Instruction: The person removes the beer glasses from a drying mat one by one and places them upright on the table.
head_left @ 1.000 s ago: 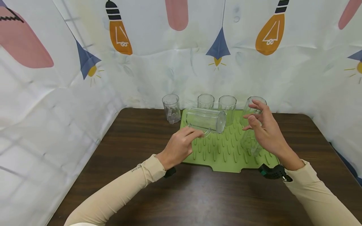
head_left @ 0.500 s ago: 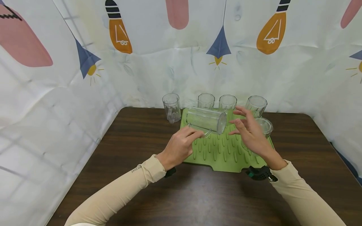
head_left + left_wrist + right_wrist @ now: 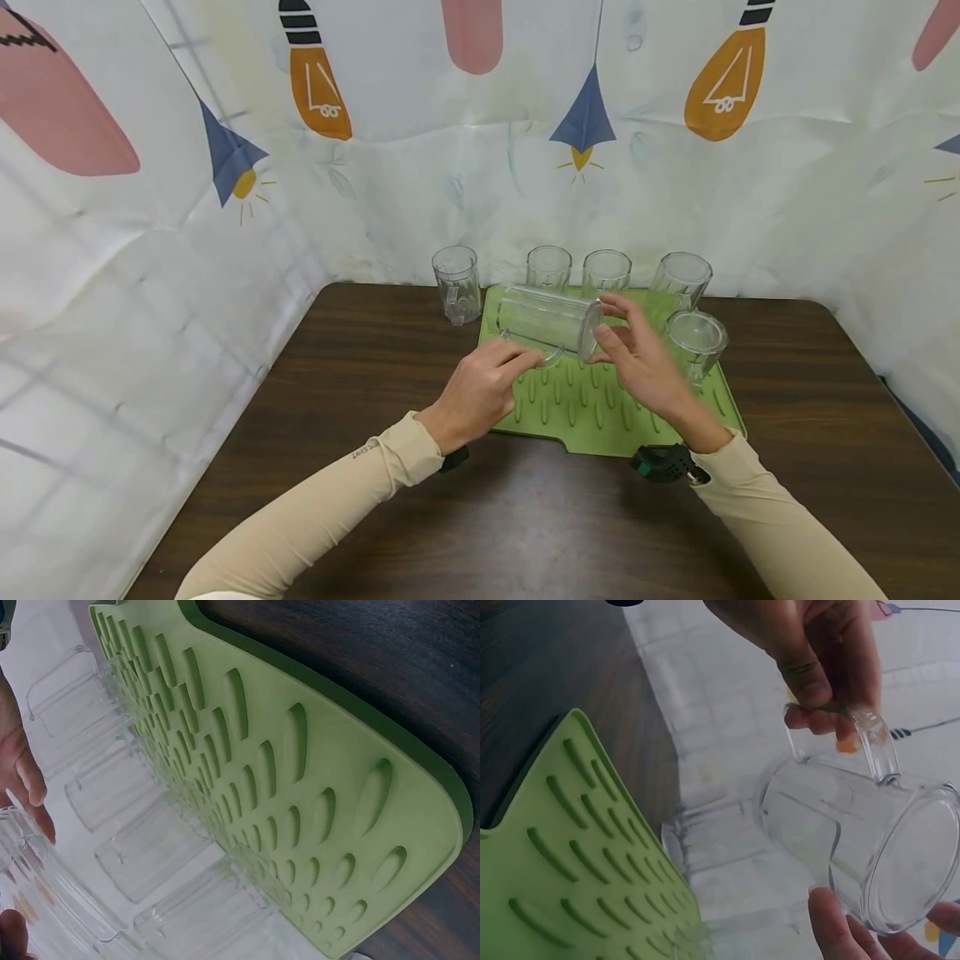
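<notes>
Pale hanging fabric (image 3: 480, 183) with lamp prints (image 3: 723, 87) behind, dark wooden table (image 3: 315, 375) below, green ridged mat (image 3: 592, 437) on top. Clock face centred on the mat, twelve at the far side, as in the head view. Toward eleven, above the mat, clear mug (image 3: 547, 321) held sideways in the air, handle (image 3: 881, 754) toward six. Left hand (image 3: 480, 387) pinching that handle between thumb and curled fingers. Right hand (image 3: 645, 367) at the round end on the three-o'clock side, fingers spread, thumb apart; contact or slight gap, cannot tell. At ten, off the mat, second mug (image 3: 457, 283); along the far part, third mug (image 3: 549, 267) at eleven, fourth mug (image 3: 607, 268) at twelve, fifth mug (image 3: 678, 283) at one, sixth mug (image 3: 696, 337) at two.

For a sound two-handed hold, probably best to keep the handle pinch firm until sure of an opposed grip, thumb one side, fingers the other. Turn slowly; smooth walls, likely slippery. Mind the sixth mug, easily clipped by a low wrist.
</notes>
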Action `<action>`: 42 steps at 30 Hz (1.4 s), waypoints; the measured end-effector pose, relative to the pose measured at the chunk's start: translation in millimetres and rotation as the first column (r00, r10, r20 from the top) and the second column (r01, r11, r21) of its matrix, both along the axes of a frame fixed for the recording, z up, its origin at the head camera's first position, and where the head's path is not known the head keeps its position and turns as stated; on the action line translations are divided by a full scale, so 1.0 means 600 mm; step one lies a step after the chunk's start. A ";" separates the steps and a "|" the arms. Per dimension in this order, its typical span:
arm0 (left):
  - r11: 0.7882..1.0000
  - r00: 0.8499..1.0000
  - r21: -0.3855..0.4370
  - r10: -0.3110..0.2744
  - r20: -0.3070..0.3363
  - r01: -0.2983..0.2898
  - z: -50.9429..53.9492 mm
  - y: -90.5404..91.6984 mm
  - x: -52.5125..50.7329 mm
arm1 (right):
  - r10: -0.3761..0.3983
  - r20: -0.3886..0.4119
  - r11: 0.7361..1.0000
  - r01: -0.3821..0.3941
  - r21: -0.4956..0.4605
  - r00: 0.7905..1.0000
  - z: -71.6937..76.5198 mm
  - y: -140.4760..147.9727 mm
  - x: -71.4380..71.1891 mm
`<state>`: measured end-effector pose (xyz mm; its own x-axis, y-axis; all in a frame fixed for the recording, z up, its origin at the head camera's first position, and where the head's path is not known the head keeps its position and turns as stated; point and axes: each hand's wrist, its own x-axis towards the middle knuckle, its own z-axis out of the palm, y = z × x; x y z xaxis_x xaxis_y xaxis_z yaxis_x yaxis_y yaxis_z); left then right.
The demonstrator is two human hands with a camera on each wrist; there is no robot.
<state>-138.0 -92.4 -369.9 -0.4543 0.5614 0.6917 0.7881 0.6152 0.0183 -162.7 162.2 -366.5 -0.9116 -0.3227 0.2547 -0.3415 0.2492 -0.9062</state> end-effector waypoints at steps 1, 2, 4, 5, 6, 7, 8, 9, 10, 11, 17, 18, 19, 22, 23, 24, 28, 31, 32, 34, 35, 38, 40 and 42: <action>1.000 1.000 -0.003 0.000 -0.001 0.000 0.000 0.000 0.000 | -0.008 -0.001 1.000 0.008 0.006 1.000 -0.001 -0.002 0.001; 1.000 1.000 -0.005 0.000 -0.003 0.000 -0.001 0.001 -0.001 | -0.016 0.001 1.000 0.016 0.013 1.000 -0.002 -0.004 0.000; 1.000 1.000 -0.008 0.003 -0.006 -0.003 -0.002 0.001 -0.002 | -0.032 0.002 0.999 0.032 0.031 0.999 -0.004 -0.008 -0.001; 1.000 1.000 -0.009 0.005 -0.008 -0.005 -0.001 0.000 -0.002 | -0.039 0.007 0.998 0.039 0.040 0.999 -0.005 -0.010 -0.001; 1.000 1.000 -0.010 0.008 -0.010 -0.008 -0.002 0.000 -0.003 | -0.045 0.009 0.998 0.045 0.049 0.999 -0.006 -0.012 -0.001; 1.000 1.000 -0.011 0.010 -0.011 -0.010 -0.002 0.000 -0.004 | -0.054 0.011 0.997 0.053 0.059 0.999 -0.006 -0.013 -0.001; 1.000 1.000 -0.012 0.012 -0.012 -0.012 -0.002 -0.001 -0.004 | -0.060 0.015 0.996 0.059 0.065 0.998 -0.007 -0.015 -0.001; 1.000 1.000 -0.015 0.014 -0.012 -0.014 -0.002 -0.001 -0.004 | -0.064 0.016 0.996 0.063 0.068 0.998 -0.008 -0.017 -0.001; 1.000 1.000 -0.018 0.016 -0.012 -0.016 -0.002 -0.001 -0.004 | -0.069 0.020 0.996 0.068 0.066 0.997 -0.009 -0.018 -0.001; 1.000 1.000 -0.021 0.017 -0.013 -0.017 -0.003 -0.001 -0.004 | -0.072 0.025 0.996 0.070 0.060 0.997 -0.009 -0.019 -0.001; 0.999 0.999 -0.039 0.028 -0.021 -0.029 -0.004 -0.001 -0.004 | -0.087 0.054 0.996 0.086 0.025 0.995 -0.014 -0.026 -0.004; 0.999 0.999 -0.041 0.031 -0.024 -0.032 -0.005 -0.001 -0.003 | -0.088 0.060 0.996 0.087 0.020 0.994 -0.016 -0.027 -0.005; 0.998 0.999 -0.045 0.033 -0.027 -0.034 -0.005 -0.001 -0.003 | -0.089 0.064 0.996 0.089 0.016 0.994 -0.016 -0.028 -0.005; 0.998 0.999 -0.056 0.041 -0.033 -0.042 -0.007 -0.002 -0.003 | -0.093 0.074 0.996 0.093 0.008 0.993 -0.019 -0.030 -0.007; 0.997 0.998 -0.059 0.043 -0.035 -0.045 -0.007 -0.002 -0.003 | -0.093 0.075 0.996 0.093 0.004 0.993 -0.019 -0.031 -0.008; 0.997 0.998 -0.062 0.045 -0.036 -0.047 -0.007 -0.002 -0.003 | -0.094 0.075 0.996 0.094 0.000 0.993 -0.019 -0.032 -0.008; 0.996 0.998 -0.068 0.053 -0.044 -0.056 -0.008 -0.001 -0.002 | -0.093 0.074 0.995 0.094 -0.010 0.993 -0.020 -0.034 -0.009; 0.996 0.997 -0.070 0.058 -0.051 -0.061 -0.008 -0.001 -0.002 | -0.094 0.073 0.995 0.095 -0.014 0.993 -0.021 -0.034 -0.011; 0.995 0.997 -0.071 0.059 -0.053 -0.063 -0.008 0.000 -0.002 | -0.094 0.072 0.995 0.096 -0.016 0.993 -0.021 -0.034 -0.011; 0.995 0.996 -0.073 0.062 -0.057 -0.066 -0.007 0.000 -0.002 | -0.096 0.071 0.995 0.097 -0.018 0.993 -0.020 -0.034 -0.010; 0.995 0.996 -0.074 0.063 -0.058 -0.067 -0.007 0.001 -0.002 | -0.096 0.070 0.995 0.098 -0.018 0.993 -0.020 -0.034 -0.010; 0.994 0.996 -0.080 0.065 -0.058 -0.070 -0.005 0.002 -0.001 | -0.100 0.062 0.995 0.102 -0.017 0.993 -0.019 -0.034 -0.010; 0.993 0.996 -0.087 0.069 -0.058 -0.074 -0.003 0.002 -0.001 | -0.104 0.056 0.994 0.105 -0.017 0.993 -0.019 -0.035 -0.010; 0.992 0.996 -0.098 0.074 -0.060 -0.079 -0.002 0.002 0.000 | -0.105 0.052 0.994 0.106 -0.019 0.993 -0.019 -0.035 -0.011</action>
